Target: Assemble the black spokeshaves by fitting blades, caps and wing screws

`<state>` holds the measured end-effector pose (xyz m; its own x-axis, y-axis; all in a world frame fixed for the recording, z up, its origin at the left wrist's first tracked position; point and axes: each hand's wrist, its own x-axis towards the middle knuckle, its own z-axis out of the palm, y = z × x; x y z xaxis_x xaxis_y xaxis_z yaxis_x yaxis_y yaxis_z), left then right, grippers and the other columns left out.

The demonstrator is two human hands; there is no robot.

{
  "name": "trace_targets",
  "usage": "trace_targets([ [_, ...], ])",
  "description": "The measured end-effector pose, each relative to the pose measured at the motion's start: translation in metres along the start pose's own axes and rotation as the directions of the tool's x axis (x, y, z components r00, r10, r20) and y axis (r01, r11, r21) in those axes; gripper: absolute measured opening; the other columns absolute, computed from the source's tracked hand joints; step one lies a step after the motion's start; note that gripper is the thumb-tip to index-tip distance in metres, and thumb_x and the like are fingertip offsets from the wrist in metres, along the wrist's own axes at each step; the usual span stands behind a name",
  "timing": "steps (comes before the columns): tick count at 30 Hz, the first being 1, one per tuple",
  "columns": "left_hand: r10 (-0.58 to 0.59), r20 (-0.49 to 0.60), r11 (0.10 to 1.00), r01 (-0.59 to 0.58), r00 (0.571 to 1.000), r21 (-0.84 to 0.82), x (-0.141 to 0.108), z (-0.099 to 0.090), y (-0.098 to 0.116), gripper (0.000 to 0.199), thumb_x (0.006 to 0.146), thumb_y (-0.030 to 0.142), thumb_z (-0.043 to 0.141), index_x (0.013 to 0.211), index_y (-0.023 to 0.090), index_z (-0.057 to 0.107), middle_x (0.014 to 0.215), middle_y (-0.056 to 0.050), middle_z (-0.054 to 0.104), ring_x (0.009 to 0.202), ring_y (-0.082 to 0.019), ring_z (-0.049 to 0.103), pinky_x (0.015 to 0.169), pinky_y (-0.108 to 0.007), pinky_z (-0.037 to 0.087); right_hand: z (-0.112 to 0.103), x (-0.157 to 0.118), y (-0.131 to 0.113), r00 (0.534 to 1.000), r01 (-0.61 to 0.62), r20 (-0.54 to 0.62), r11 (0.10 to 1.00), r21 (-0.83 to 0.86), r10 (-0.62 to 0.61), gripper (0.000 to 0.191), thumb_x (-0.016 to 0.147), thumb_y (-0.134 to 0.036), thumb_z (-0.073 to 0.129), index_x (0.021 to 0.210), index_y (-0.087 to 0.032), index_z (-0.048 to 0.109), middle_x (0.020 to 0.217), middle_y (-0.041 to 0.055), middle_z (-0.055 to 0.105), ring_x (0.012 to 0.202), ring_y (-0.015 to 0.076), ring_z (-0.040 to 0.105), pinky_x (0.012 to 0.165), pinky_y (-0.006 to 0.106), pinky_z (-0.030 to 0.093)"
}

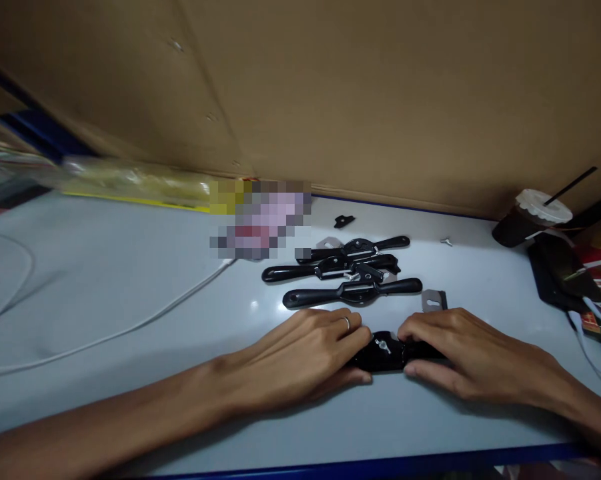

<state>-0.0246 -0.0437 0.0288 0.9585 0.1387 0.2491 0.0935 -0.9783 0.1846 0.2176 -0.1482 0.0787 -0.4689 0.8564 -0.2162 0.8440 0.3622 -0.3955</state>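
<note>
Holding the black spokeshave (380,360) low on the counter (105,280), your L hand (315,347) curls over its L end, & your R hand (470,353) has the R handle btwn thumb & bent fingers. It lies directly btwn both hands, long axis approx. L–R, neither hand clearly nearer. Just past R knuckles: loose slotted blade (433,301). Beyond both hands: three more spokeshaves (333,268), roughly parallel. Farther: small dark metal pc. (343,221), screw (445,241); lidded cup (525,220) beyond R hand, far R.

Pale surface (130,260) w/ blue front edge (360,463) is backed by brn cardboard-like wall (380,100); light's reflected in sm. spots.
</note>
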Motion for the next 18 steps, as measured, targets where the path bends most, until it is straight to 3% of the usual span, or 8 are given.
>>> trace_targets([
  [4, -0.009, 0.040, 1.000, 0.010, 0.999, -0.029, 0.000, 0.000, -0.001, 0.024, 0.100, 0.037, 0.062, 0.085, 0.020, 0.053, 0.080, -0.001, 0.060, 0.064, -0.018, 0.057, 0.052, -0.031, 0.034, 0.010, 0.004, -0.003, 0.995, 0.040, -0.080, 0.960, -0.278, -0.064, 0.014, 0.099, -0.031, 0.062, 0.098, -0.019, 0.055, 0.087, 0.0027, 0.068, 0.067, 0.0177, 0.061, 0.059, 0.031, 0.040],
  [8, -0.025, 0.071, 0.998, 0.028, 0.997, -0.047, 0.000, -0.001, -0.001, 0.025, 0.096, 0.036, 0.069, 0.086, 0.019, 0.054, 0.082, 0.000, 0.062, 0.067, -0.018, 0.059, 0.054, -0.032, 0.036, 0.021, 0.005, -0.007, 0.968, 0.118, -0.125, 0.837, -0.535, -0.216, 0.012, 0.101, -0.029, 0.057, 0.096, -0.019, 0.054, 0.082, 0.0037, 0.066, 0.068, 0.0209, 0.062, 0.052, 0.033, 0.038],
  [12, -0.014, 0.076, 0.998, 0.018, 0.997, -0.064, 0.000, -0.001, -0.002, 0.026, 0.099, 0.038, 0.065, 0.087, 0.018, 0.054, 0.083, -0.001, 0.063, 0.069, -0.018, 0.060, 0.055, -0.031, 0.038, 0.026, 0.003, -0.007, 0.963, 0.159, -0.079, 0.784, -0.600, -0.256, 0.009, 0.104, -0.020, 0.045, 0.102, -0.018, 0.053, 0.085, 0.0047, 0.067, 0.070, 0.0220, 0.063, 0.049, 0.034, 0.037],
  [18, 0.011, 0.050, 0.997, -0.007, 0.999, -0.078, 0.002, -0.001, -0.004, 0.028, 0.103, 0.040, 0.058, 0.086, 0.018, 0.054, 0.082, -0.001, 0.063, 0.069, -0.016, 0.059, 0.056, -0.031, 0.038, 0.028, 0.001, -0.007, 0.960, 0.173, -0.073, 0.774, -0.609, -0.271, 0.011, 0.099, -0.010, 0.047, 0.104, -0.017, 0.053, 0.086, 0.0046, 0.067, 0.069, 0.0216, 0.062, 0.051, 0.034, 0.038],
])
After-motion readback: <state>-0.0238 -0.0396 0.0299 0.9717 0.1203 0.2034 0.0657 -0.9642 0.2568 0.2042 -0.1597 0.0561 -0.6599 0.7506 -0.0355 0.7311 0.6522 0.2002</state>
